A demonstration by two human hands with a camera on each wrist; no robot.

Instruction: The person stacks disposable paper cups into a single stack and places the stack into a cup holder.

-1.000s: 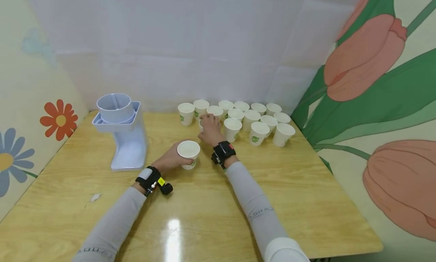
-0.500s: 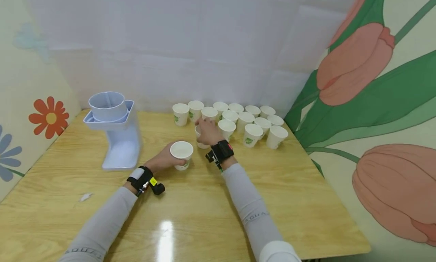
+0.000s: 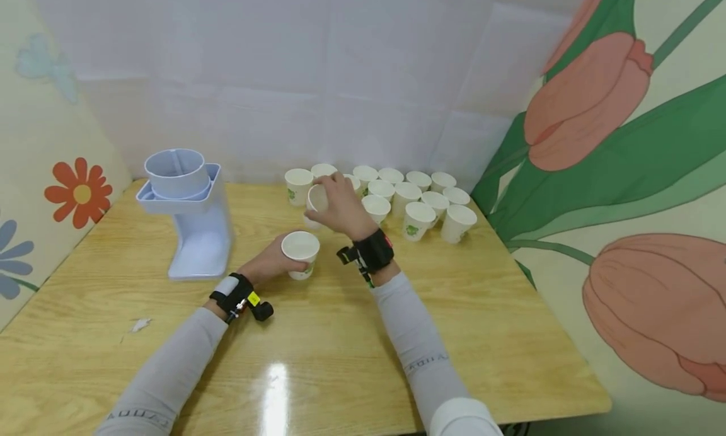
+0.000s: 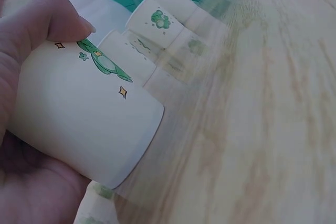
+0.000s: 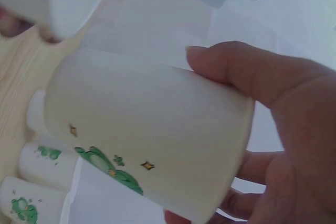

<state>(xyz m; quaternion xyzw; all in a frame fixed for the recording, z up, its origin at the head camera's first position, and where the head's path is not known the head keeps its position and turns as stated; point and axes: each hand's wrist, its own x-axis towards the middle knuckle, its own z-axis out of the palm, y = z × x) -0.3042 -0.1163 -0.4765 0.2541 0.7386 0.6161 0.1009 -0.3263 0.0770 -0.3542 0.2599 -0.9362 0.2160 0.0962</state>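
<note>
My left hand [image 3: 271,261] grips a white paper cup [image 3: 300,247] with a green cartoon print, its mouth facing up over the middle of the table. In the left wrist view the thumb lies across the print of this cup [image 4: 89,108]. My right hand [image 3: 343,206] holds a second paper cup [image 3: 316,200] by its upper part, raised behind and slightly right of the first. The right wrist view shows thumb and fingers on opposite sides of that cup [image 5: 147,124]. Beyond the right hand stand several more upright paper cups [image 3: 419,220] in loose rows.
A pale blue stand [image 3: 201,247] with a round cup-like top [image 3: 176,171] is at the left rear of the wooden table [image 3: 317,360]. A white sheet [image 3: 272,77] hangs behind. A small white scrap mark [image 3: 140,324] shows on the tabletop at left.
My right hand has lifted a cup from the front of the group and carried it up and left toward the left hand's cup. The left hand keeps its hold nearly in place.
</note>
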